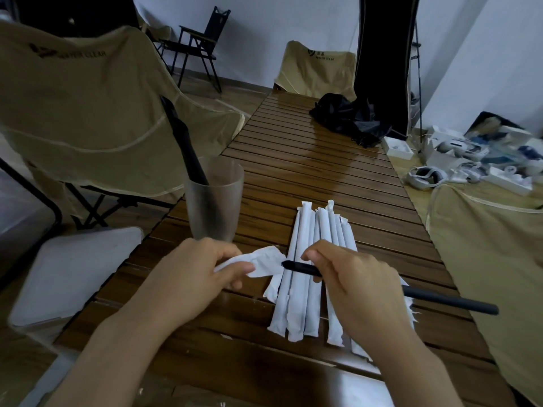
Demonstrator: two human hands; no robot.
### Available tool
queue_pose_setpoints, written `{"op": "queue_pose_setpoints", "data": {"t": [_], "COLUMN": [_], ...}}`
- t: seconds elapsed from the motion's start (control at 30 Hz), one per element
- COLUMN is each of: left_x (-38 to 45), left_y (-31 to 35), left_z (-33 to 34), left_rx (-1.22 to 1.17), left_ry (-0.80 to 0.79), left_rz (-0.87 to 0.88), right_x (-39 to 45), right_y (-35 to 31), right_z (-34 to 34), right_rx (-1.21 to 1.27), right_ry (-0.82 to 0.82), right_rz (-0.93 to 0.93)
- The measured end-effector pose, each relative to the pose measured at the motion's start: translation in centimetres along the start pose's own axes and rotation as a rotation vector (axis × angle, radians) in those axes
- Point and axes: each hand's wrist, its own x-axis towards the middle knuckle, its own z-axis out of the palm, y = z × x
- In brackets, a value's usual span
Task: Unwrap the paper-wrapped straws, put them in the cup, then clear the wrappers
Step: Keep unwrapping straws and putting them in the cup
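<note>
Several paper-wrapped straws (305, 259) lie side by side on the wooden slatted table (308, 160). My right hand (355, 280) grips a bare black straw (446, 299) above them, its tip pointing left. My left hand (199, 268) pinches the crumpled white wrapper (264, 261), which sits just off that tip. A frosted clear cup (214, 201) stands upright beyond my left hand, and a black straw (182, 139) leans in it.
A torn wrapper (411, 309) lies under my right wrist. A black bag (349, 118) sits at the table's far end. Beige camp chairs (88, 113) stand to the left and behind. A grey bin lid (73, 268) is at lower left, and headsets and boxes (470, 160) clutter the right.
</note>
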Motion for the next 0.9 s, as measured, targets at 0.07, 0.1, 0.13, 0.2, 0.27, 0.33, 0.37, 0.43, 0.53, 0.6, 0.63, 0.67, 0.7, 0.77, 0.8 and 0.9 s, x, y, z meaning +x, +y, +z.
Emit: {"op": "queue_pose_setpoints", "data": {"t": [0.07, 0.1, 0.13, 0.2, 0.27, 0.33, 0.37, 0.43, 0.53, 0.6, 0.63, 0.67, 0.7, 0.77, 0.8, 0.9], "left_x": [0.2, 0.3, 0.4, 0.5, 0.5, 0.6, 0.7, 0.9, 0.8, 0.4, 0.3, 0.2, 0.1, 0.0, -0.1, -0.1], "left_y": [0.4, 0.7, 1.2, 2.0, 2.2, 2.2, 2.1, 2.1, 2.5, 2.7, 2.8, 2.9, 3.1, 3.2, 3.3, 3.4], "left_z": [0.8, 1.5, 2.3, 3.8, 4.9, 4.8, 4.4, 3.6, 2.7, 2.2, 2.0, 1.9, 1.7, 1.6, 1.5, 1.3], "left_rx": [0.011, 0.008, 0.005, -0.002, 0.015, 0.064, 0.042, -0.078, -0.176, -0.226, -0.252, -0.273, -0.288, -0.312, -0.321, -0.339], "left_ry": [0.0, -0.001, -0.013, -0.058, -0.085, -0.024, 0.024, 0.084, 0.053, 0.001, -0.011, -0.012, 0.0, 0.034, 0.047, 0.074], "left_rz": [-0.043, -0.058, -0.074, -0.098, -0.089, -0.049, -0.023, 0.034, 0.073, 0.08, 0.088, 0.097, 0.104, 0.098, 0.092, 0.077], "right_x": [0.1, 0.1, 0.3, 0.5, 0.5, 0.5, 0.6, 0.6, 0.8, 0.9, 0.9, 0.9, 0.8, 0.7, 0.7, 0.8], "right_y": [0.2, 0.1, 0.0, -0.1, 0.0, -0.1, -0.1, -0.4, -0.7, -1.0, -1.0, -1.1, -1.2, -1.4, -1.4, -1.5], "right_z": [-0.1, -0.1, -0.1, -0.1, 0.0, 0.1, 0.1, 0.2, -0.1, -0.3, -0.3, -0.3, -0.2, 0.0, 0.0, -0.1], "right_rx": [-0.029, -0.027, 0.001, 0.096, 0.115, 0.107, 0.107, 0.114, 0.152, 0.169, 0.182, 0.202, 0.223, 0.25, 0.258, 0.301], "right_ry": [-0.004, -0.031, -0.085, -0.216, -0.259, -0.273, -0.284, -0.289, -0.281, -0.288, -0.292, -0.293, -0.292, -0.278, -0.274, -0.263], "right_rz": [-0.013, -0.023, -0.022, -0.001, -0.007, -0.015, -0.016, -0.019, -0.019, -0.028, -0.034, -0.039, -0.044, -0.069, -0.08, -0.071]}}
